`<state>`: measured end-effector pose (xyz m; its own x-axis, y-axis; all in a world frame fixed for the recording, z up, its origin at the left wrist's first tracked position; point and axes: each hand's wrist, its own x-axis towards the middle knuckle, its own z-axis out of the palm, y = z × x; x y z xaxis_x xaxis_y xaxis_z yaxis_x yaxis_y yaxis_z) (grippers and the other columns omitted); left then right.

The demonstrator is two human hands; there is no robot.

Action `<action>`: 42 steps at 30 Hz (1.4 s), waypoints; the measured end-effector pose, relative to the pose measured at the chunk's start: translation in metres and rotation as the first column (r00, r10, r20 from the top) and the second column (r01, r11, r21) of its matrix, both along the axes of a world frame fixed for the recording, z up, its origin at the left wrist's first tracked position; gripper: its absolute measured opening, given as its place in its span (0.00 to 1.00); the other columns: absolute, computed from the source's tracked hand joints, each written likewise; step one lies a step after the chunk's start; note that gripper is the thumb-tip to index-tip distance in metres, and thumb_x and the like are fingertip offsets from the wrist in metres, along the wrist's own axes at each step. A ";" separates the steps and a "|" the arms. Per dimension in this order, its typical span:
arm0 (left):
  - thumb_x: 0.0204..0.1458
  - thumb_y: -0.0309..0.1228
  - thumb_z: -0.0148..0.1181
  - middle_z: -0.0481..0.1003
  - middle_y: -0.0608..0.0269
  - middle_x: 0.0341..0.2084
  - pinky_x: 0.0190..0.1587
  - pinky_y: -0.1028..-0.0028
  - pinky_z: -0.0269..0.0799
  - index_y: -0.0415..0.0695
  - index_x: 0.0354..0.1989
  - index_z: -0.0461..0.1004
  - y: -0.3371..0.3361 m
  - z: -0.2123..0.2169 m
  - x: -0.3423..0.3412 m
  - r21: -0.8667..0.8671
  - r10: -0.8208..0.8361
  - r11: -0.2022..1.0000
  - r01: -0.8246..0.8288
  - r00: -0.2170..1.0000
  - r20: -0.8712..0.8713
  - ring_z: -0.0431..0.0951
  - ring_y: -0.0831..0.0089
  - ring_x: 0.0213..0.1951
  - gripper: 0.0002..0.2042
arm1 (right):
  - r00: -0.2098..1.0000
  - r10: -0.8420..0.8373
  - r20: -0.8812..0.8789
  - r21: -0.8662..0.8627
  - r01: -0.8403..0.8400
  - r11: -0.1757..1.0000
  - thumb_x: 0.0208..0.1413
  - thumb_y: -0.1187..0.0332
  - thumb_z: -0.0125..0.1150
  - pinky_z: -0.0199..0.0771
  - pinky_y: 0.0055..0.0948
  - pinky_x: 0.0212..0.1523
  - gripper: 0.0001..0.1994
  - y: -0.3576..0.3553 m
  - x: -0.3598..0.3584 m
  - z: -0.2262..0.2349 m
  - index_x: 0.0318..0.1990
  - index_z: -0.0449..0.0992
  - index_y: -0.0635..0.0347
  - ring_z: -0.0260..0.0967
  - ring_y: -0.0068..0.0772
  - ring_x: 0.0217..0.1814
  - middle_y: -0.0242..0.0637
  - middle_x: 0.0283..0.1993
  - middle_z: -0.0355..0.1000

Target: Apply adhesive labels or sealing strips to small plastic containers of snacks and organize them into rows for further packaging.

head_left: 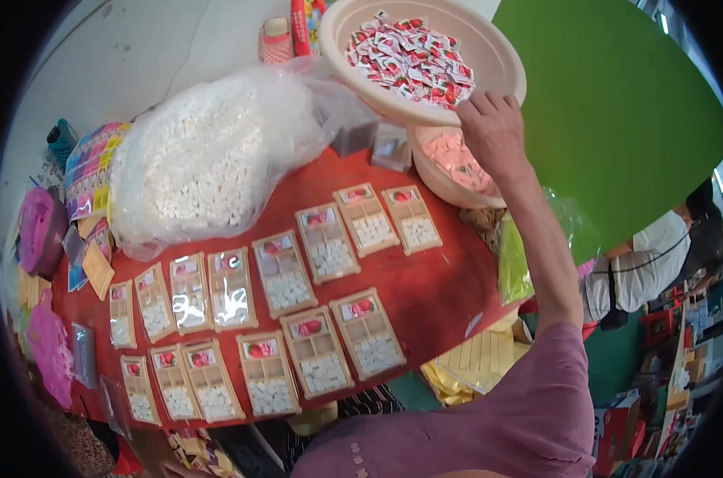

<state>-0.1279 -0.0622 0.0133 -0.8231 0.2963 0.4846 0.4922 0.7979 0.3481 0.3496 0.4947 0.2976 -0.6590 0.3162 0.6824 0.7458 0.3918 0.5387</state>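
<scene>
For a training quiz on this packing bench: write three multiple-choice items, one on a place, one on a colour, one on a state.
1. Where is the right hand?
A. On the rim of the top basin
B. On a tray
C. Inside the clear bag

2. What colour is the table?
A. Blue
B. Red
C. White

3. What fills the trays' lower compartments?
A. Nothing
B. Pink sachets
C. White pieces

Answers:
1. A, the fingers lie on the rim beside the red-and-white sachets.
2. B, red shows between the trays.
3. C, small white pieces like those in the clear bag lie in the lower part of each tray.

The left hand is out of view.
</scene>
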 end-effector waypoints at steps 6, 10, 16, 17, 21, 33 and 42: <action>0.59 0.37 0.48 0.67 0.51 0.52 0.51 0.68 0.69 0.36 0.59 0.60 0.162 0.155 0.084 0.906 -0.860 0.421 0.041 0.335 0.384 0.71 0.65 0.46 0.22 | 0.997 0.079 0.015 -0.116 -0.077 0.990 0.34 0.74 0.59 0.59 0.31 0.31 0.08 -0.119 0.000 -0.013 0.26 0.69 0.54 0.65 0.30 0.30 0.28 0.28 0.68; 0.43 0.48 0.68 0.62 0.52 0.58 0.54 0.57 0.69 0.40 0.67 0.45 0.253 0.195 0.175 0.960 -0.832 0.279 -0.027 -0.506 0.228 0.66 0.56 0.57 0.48 | 0.993 0.107 0.055 -0.170 -0.097 0.981 0.32 0.73 0.60 0.59 0.29 0.31 0.11 -0.181 0.007 -0.019 0.29 0.71 0.54 0.67 0.29 0.31 0.28 0.32 0.70; 0.52 0.29 0.60 0.72 0.59 0.43 0.47 0.65 0.75 0.38 0.52 0.65 0.277 0.193 0.227 0.842 -0.800 0.416 -0.343 -0.578 0.160 0.74 0.68 0.47 0.20 | 0.980 0.186 0.070 -0.205 -0.168 0.964 0.33 0.70 0.58 0.59 0.29 0.30 0.13 -0.258 0.012 -0.035 0.32 0.73 0.56 0.69 0.26 0.34 0.29 0.35 0.70; 0.52 0.29 0.60 0.72 0.59 0.43 0.47 0.65 0.75 0.38 0.52 0.65 0.273 0.187 0.228 0.847 -0.799 0.412 -0.337 -0.581 0.157 0.74 0.68 0.47 0.20 | 0.978 0.181 0.102 -0.225 -0.155 0.962 0.33 0.69 0.58 0.59 0.29 0.30 0.13 -0.268 0.015 -0.040 0.33 0.73 0.56 0.69 0.26 0.35 0.29 0.35 0.70; 0.45 0.19 0.59 0.73 0.59 0.38 0.41 0.67 0.78 0.37 0.47 0.66 0.248 0.170 0.228 0.841 -0.741 0.496 -0.215 -0.609 0.281 0.77 0.67 0.40 0.19 | 0.981 0.152 0.124 -0.211 -0.124 0.970 0.34 0.67 0.57 0.60 0.31 0.34 0.14 -0.294 0.021 -0.055 0.34 0.74 0.55 0.69 0.26 0.37 0.29 0.36 0.71; 0.41 0.16 0.58 0.72 0.59 0.37 0.44 0.72 0.73 0.38 0.47 0.66 0.216 0.114 0.237 0.892 -0.735 0.440 -0.107 -0.614 0.289 0.76 0.69 0.39 0.21 | 0.714 -0.266 -0.648 -0.500 -0.136 0.855 0.44 0.73 0.61 0.50 0.40 0.66 0.37 -0.405 0.020 -0.102 0.64 0.55 0.62 0.53 0.48 0.67 0.50 0.66 0.52; 0.42 0.14 0.54 0.66 0.58 0.51 0.59 0.68 0.62 0.36 0.60 0.57 0.135 0.156 0.340 0.939 -0.548 0.328 0.099 -0.790 0.275 0.68 0.67 0.53 0.32 | -0.711 -0.444 -0.545 0.033 -0.548 0.836 0.48 0.69 0.61 0.69 0.39 0.55 0.33 -0.525 0.062 -0.127 0.61 0.55 0.69 0.67 0.40 0.55 0.47 0.55 0.65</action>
<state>0.2122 0.0728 0.1692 0.3865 0.9211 -0.0469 -0.5206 0.2599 0.8133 0.4112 -0.0298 0.1704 0.5964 0.7767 -0.2025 -0.5077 0.1695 -0.8447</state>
